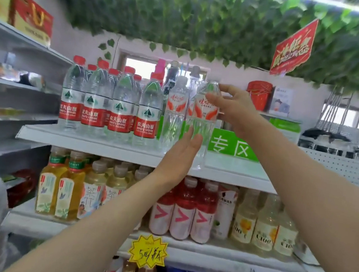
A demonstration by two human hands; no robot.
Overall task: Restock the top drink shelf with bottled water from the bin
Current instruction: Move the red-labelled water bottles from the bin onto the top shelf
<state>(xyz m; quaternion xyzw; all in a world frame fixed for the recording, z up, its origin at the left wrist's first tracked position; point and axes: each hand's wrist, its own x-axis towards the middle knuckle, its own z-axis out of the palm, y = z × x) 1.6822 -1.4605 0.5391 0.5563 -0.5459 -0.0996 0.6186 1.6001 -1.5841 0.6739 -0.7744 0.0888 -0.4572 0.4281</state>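
Note:
On the top shelf (96, 142) stand several red-capped water bottles (121, 104) at the left. Right of them are two clear water bottles with orange-and-white labels: one (173, 114) stands free, the other (202, 125) is at the shelf's front edge. My right hand (232, 106) has its fingers and thumb round the neck and label of that front bottle. My left hand (181, 152) is flat with straight fingers, its fingertips against the same bottle's lower body. The bin is not in view.
A green sign (233, 146) stands on the shelf right of the bottles. Below is a shelf of tea and pink drink bottles (183, 213), with a yellow price tag (148, 253). Grey shelving (9, 97) lies left, red buckets (259, 96) behind, leaves overhead.

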